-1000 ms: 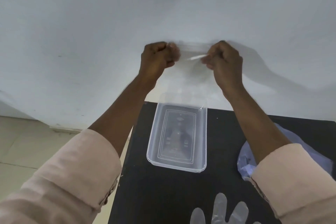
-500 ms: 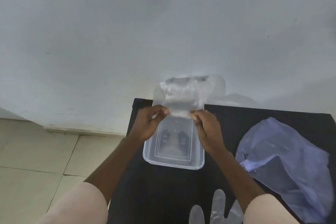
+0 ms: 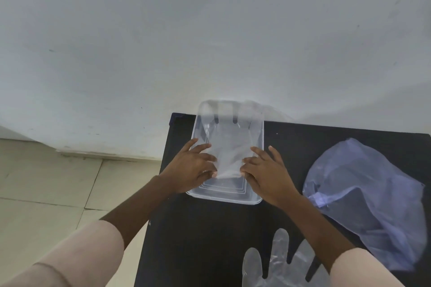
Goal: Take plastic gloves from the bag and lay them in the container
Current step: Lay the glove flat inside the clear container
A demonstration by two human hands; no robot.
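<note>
A clear plastic glove [image 3: 229,144] lies spread inside the clear rectangular container [image 3: 225,196], its fingers reaching past the far rim. My left hand [image 3: 191,168] pinches the glove's near left corner between thumb and fingers. My right hand [image 3: 265,172] does the same at the near right corner. Both hands rest over the container's near half. A pale blue plastic bag [image 3: 370,198] lies crumpled on the right of the black table [image 3: 210,240]. A second clear glove [image 3: 277,263] lies flat at the table's near edge, partly under my right forearm.
The black table stands against a white wall [image 3: 210,30]. Its left edge drops to a tiled floor [image 3: 46,193]. The container sits near the table's far left corner.
Both hands came down from in front of the wall, where they held the glove stretched, to the container. The glove now lies spread inside it.
</note>
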